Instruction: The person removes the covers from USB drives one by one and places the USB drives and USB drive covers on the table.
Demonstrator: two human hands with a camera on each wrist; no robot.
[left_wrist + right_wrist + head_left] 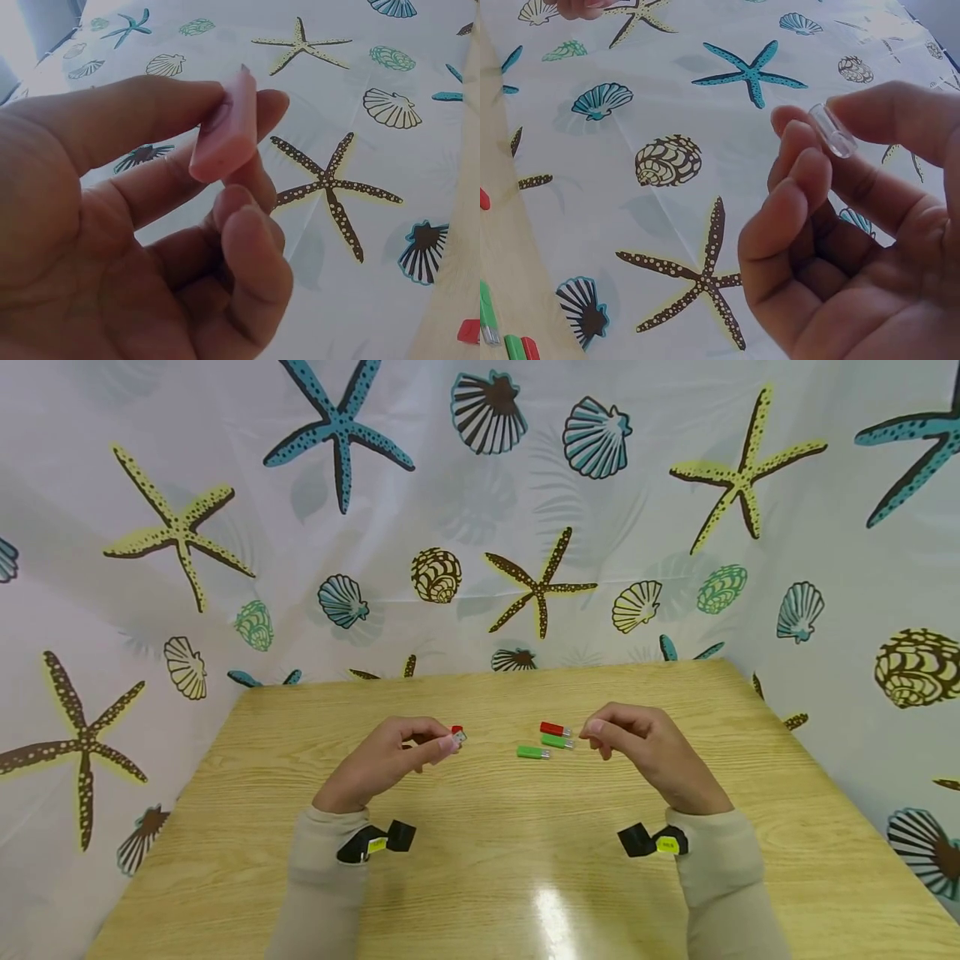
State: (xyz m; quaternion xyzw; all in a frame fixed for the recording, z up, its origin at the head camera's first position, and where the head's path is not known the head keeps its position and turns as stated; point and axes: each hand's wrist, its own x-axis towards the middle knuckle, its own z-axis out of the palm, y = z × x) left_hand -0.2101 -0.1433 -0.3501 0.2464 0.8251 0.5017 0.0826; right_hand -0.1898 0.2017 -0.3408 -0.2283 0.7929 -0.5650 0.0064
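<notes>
Between thumb and fingers, my left hand [390, 756] pinches a red USB flash drive [229, 139], raised over the table. Its metal plug points away from the palm in the left wrist view. My right hand [648, 752] holds a small clear plastic cap [832, 133] between thumb and fingertips, other fingers curled below. That cap is hidden behind the fingers in the head view. On the table between the hands lie a red flash drive [553, 728], a green flash drive [557, 742] beside it and another green flash drive [532, 752] nearer to me, metal plugs showing.
The wooden table [487, 852] spreads under both arms. A white cloth [450, 635] printed with starfish and shells hangs along its back and sides. Each sleeve carries a black wrist camera [401, 837].
</notes>
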